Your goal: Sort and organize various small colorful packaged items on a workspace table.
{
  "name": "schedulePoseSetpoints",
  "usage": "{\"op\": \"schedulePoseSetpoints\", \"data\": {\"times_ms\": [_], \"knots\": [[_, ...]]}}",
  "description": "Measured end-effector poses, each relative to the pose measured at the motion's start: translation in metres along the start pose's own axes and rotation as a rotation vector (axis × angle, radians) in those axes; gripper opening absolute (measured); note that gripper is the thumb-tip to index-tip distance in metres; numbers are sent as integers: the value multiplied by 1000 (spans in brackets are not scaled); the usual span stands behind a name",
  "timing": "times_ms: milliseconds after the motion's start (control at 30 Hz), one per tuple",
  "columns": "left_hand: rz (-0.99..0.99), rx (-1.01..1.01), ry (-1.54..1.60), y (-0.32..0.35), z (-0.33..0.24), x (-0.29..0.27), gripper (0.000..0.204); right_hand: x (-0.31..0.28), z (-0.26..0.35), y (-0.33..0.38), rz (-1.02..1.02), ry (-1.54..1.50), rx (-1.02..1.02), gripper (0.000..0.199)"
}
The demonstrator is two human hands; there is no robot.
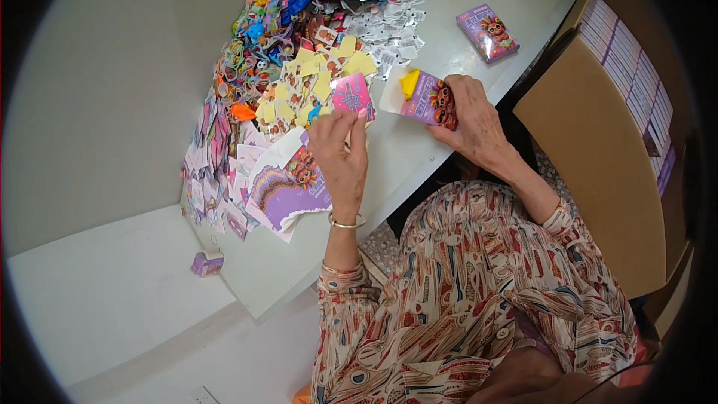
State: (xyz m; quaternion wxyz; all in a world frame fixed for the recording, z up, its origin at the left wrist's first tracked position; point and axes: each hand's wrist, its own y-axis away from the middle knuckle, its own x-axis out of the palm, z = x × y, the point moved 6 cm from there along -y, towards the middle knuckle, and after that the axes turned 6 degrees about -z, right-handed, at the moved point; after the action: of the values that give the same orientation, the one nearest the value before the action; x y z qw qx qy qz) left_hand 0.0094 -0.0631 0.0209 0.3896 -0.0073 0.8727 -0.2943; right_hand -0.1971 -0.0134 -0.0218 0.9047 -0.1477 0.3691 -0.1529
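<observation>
Between the fingertips of my left hand [340, 142] is a pink card [350, 95] with a star drawing on it. My right hand [476, 123] grips a small purple box [428, 99] with a cartoon figure on its front. The box's white flap stands open toward the left, and something yellow [408, 83] pokes out of its mouth. Card and box are a short gap apart above the table. Below my left wrist lies a fanned stack of flat purple box blanks [288, 188]. Yellow and white small cards [310, 78] are heaped just beyond my left hand.
A filled purple box [488, 33] lies at the far right of the table [441, 0]. Along the wall are heaps of colourful small toys [258, 37], white packets [385, 30] and pink packets [209, 146]. At right, a large carton [598, 157] holds rows of purple boxes [628, 60].
</observation>
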Motion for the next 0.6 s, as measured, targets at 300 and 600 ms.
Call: {"op": "schedulePoseSetpoints", "data": {"times_ms": [300,600], "knots": [[82,83,99,-27,-43,27,10,3,8,4,17,-27,-23,72],[247,102,29,-38,-35,39,11,1,5,4,18,-42,0,68]]}}
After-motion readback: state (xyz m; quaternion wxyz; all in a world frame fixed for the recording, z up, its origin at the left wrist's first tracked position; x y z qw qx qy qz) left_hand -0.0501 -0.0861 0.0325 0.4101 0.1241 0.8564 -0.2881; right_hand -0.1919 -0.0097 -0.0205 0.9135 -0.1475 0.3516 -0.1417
